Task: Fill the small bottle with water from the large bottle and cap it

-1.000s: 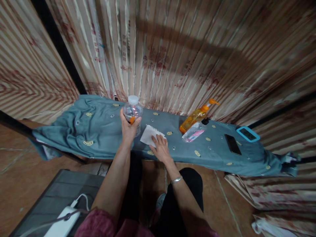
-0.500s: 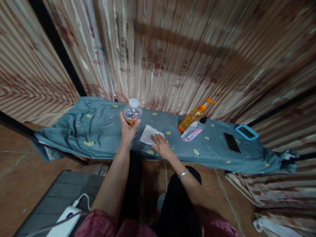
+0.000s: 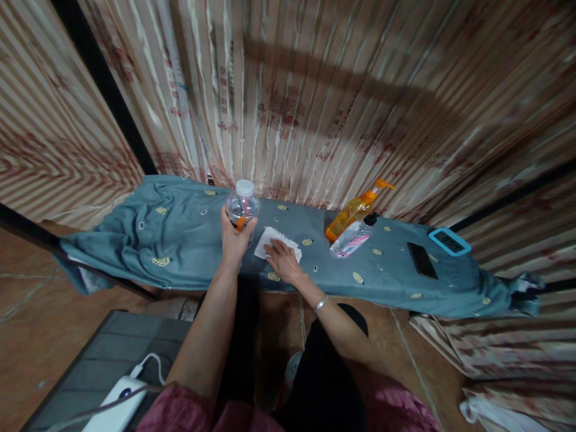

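Observation:
My left hand [image 3: 234,236] is wrapped round a clear plastic bottle [image 3: 242,204] with a white cap and an orange label, held upright over the blue-grey cloth [image 3: 180,240] on the narrow table. My right hand [image 3: 279,260] lies flat with its fingers stretched out on a white tissue [image 3: 275,242] that rests on the cloth just right of the bottle. A silver bangle sits on my right wrist.
An orange pump bottle [image 3: 355,209] and a clear bottle with a pink label [image 3: 352,237] lie further right. A black phone [image 3: 422,260] and a blue-framed device [image 3: 450,241] lie near the right end. Striped curtains hang behind. A white power bank [image 3: 117,401] sits at lower left.
My right hand has slid a little to the left across the tissue. The left hand and the bottle have hardly moved.

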Motion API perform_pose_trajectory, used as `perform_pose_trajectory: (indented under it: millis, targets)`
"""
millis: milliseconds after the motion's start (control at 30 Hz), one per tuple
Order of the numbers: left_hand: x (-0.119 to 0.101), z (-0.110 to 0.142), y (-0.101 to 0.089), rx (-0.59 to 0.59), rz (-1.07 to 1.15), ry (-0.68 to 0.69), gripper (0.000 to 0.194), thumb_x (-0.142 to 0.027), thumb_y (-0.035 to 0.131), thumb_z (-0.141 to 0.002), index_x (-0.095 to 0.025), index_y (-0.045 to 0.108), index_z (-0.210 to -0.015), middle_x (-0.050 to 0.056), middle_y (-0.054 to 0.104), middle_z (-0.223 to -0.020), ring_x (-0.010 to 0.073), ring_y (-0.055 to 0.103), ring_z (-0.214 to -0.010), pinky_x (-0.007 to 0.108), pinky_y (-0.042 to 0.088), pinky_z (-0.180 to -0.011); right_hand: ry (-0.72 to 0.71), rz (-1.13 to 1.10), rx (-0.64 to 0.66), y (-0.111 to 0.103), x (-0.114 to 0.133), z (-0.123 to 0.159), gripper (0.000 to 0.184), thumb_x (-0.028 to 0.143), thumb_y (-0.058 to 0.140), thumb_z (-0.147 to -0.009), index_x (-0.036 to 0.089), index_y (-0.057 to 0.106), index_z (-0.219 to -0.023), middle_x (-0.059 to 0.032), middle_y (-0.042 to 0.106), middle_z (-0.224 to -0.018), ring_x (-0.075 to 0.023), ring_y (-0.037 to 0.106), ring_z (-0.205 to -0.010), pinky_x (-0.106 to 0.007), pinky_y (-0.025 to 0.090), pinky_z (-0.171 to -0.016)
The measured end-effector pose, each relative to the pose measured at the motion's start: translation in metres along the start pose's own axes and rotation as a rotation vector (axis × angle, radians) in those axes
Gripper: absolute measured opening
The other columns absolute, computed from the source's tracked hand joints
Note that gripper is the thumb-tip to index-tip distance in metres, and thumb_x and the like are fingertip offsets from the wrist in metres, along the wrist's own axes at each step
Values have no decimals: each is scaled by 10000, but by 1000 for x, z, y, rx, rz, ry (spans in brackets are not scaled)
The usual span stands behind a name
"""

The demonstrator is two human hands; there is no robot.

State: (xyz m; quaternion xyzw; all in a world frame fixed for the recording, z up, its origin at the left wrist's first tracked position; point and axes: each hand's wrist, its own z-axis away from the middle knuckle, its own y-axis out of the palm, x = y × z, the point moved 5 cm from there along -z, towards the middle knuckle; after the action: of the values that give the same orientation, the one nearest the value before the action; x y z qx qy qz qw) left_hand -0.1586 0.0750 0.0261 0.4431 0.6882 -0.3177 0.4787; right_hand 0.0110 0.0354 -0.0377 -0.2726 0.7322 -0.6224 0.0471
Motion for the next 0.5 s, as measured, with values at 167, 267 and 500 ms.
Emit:
perform_pose_trajectory:
  millis: [167,267,500]
  targets:
    - [-1,1,0,-6,-22,-6,868,-351,789,-635,-170,366,-1370,152,494,-1369,262,491,-1260,398,353,-1097,35,25,-35,7,-6,-20,400,379,555,-898,203,524,-1255,-93,502,-1337,-229,525,-1177,-480,445,-986]
    - [1,2,0,-4,-37,-12,869,-364,786,-644,-172,360,-1376,150,503,-1358,267,498,-1255,406,363,-1091,50,45,-52,9,-11,-33,393,380,555,-898,201,529,-1247,-92,510,-1326,-224,533,-1164,-473,452,-977]
    - [6,2,0,-30,-34,-14,859,-371,794,-650,-182,371,-1372,146,492,-1379,278,458,-1306,412,336,-1120,114,100,-62,8,-38,-54,370,382,548,-902,205,542,-1227,-89,524,-1306,-211,547,-1136,-453,465,-961]
